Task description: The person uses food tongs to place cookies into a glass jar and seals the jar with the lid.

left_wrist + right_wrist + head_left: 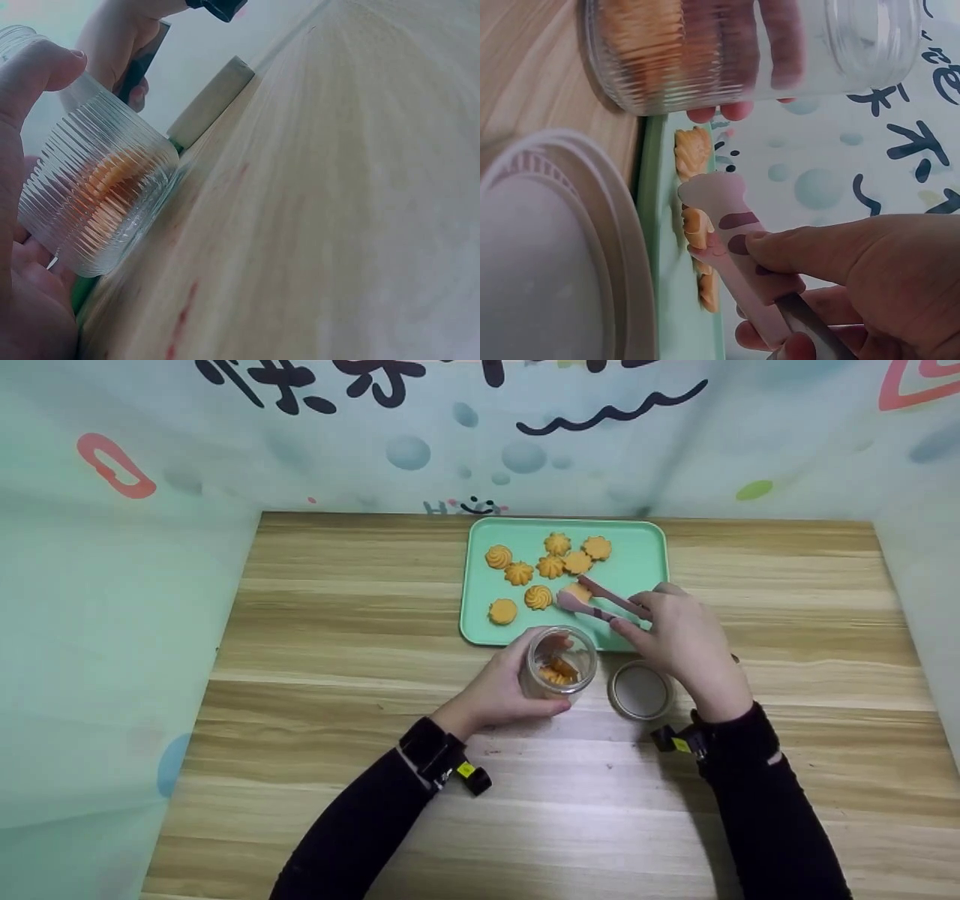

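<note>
My left hand (501,684) grips a ribbed clear glass jar (105,176) by its side, just in front of the tray. Several cookies (559,670) lie at the bottom of the jar. My right hand (686,641) holds pink tongs (739,232) with dark stripes, thumb pressing on one arm. The tips of the tongs straddle a cookie (579,592) on the green tray (637,547). More swirled, flower-shaped cookies (538,597) lie spread over the tray.
A round jar lid (642,690) lies on the wooden table (337,607) to the right of the jar, below my right hand. A printed cloth backdrop (450,442) stands behind the table and along its sides.
</note>
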